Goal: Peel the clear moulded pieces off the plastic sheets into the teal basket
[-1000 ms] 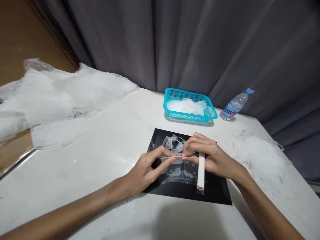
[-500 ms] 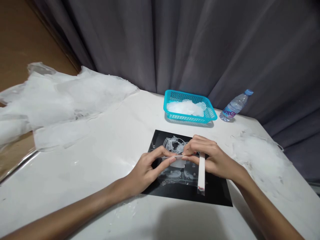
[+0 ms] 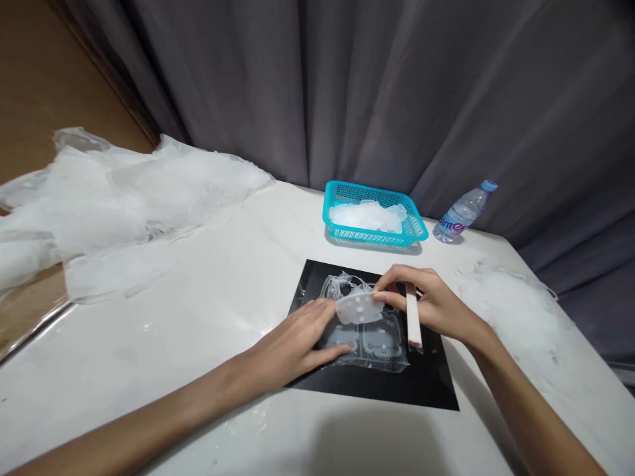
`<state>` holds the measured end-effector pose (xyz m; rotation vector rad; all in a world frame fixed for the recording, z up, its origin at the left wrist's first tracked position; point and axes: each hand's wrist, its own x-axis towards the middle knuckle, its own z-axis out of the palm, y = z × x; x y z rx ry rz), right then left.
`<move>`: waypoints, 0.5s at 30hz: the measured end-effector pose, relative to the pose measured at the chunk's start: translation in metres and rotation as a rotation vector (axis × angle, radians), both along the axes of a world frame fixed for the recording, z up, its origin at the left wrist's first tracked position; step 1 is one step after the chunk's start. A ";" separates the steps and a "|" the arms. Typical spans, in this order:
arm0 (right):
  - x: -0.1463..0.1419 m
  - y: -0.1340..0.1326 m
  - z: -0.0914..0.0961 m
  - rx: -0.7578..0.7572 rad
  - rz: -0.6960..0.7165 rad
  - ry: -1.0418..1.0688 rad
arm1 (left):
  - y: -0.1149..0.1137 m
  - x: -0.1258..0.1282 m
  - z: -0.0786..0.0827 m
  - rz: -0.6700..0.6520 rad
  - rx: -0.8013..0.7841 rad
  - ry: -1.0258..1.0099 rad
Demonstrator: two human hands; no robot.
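Observation:
Between the thumb and index finger of my right hand (image 3: 417, 294) is a small translucent rubbery piece (image 3: 360, 309) with pale dots. A flat white stick (image 3: 413, 318), reddish at its lower end, is tucked in the same hand's other fingers and points down. My left hand (image 3: 302, 337) lies flat, fingers apart, on a clear moulded sheet (image 3: 380, 344) with shaped outlines. Its fingertips end beside the held piece; I cannot tell whether they touch it. The sheet rests on a black mat (image 3: 426, 387). A curled clear trimming (image 3: 340, 285) lies at the sheet's far side.
Behind the mat stands a turquoise basket (image 3: 374, 237) holding translucent pieces (image 3: 367, 215). A water bottle (image 3: 464, 215) is right of it. A large pile of translucent sheets (image 3: 133, 192) covers the left of the white table (image 3: 198, 317); another pile (image 3: 516, 317) lies right.
My left hand has let go of the rubbery piece and lowered flat onto the sheet. My right hand keeps the piece, now turned with its dotted face showing, and has shifted slightly right.

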<state>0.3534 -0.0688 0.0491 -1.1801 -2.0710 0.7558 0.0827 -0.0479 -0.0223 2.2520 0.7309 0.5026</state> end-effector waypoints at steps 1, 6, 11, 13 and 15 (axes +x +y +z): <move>0.001 0.000 0.000 -0.011 -0.008 0.010 | 0.000 0.000 -0.001 -0.028 0.044 0.015; -0.001 0.001 -0.001 -0.018 -0.020 0.048 | 0.000 0.000 -0.001 -0.030 0.065 0.030; -0.003 0.002 -0.001 0.014 -0.021 0.075 | 0.001 0.000 0.006 0.063 -0.008 -0.036; -0.004 0.001 -0.003 0.009 -0.010 0.081 | 0.001 0.001 0.010 0.150 -0.082 -0.115; -0.006 0.000 -0.007 -0.005 0.007 0.099 | 0.001 0.002 0.015 0.213 -0.143 -0.206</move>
